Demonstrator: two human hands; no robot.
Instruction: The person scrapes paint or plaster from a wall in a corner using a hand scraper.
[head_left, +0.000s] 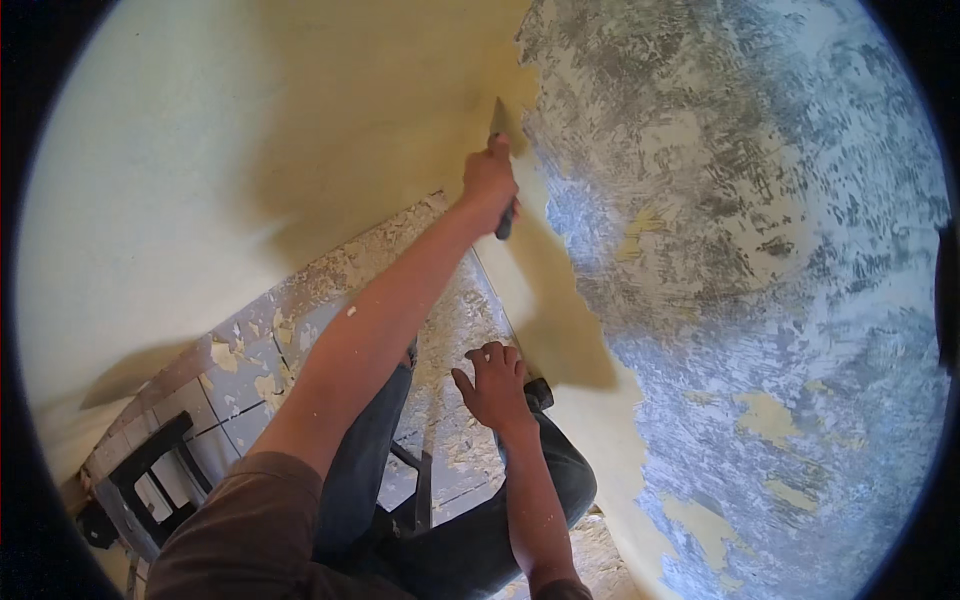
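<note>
My left hand (489, 184) is closed around the dark handle of a scraper (498, 116). The scraper's narrow-looking metal blade points up towards the corner where two walls meet, close to the ragged edge of the yellow paint (559, 277). Right of that edge, the wall (690, 187) is stripped to a patchy grey and white surface, with a few yellow remnants (769, 420). My right hand (495, 386) hovers or rests near my bent right knee, its fingers spread and nothing visibly held. I cannot tell whether it touches the leg.
Paint flakes (266, 388) litter the tiled floor (240, 431) and lie thickly along the wall base (465, 315). A black frame, perhaps of a chair or stool (187, 465), stands at lower left. A small dark object (538, 393) is beside my right knee. Yellow wall (150, 187) rises at left.
</note>
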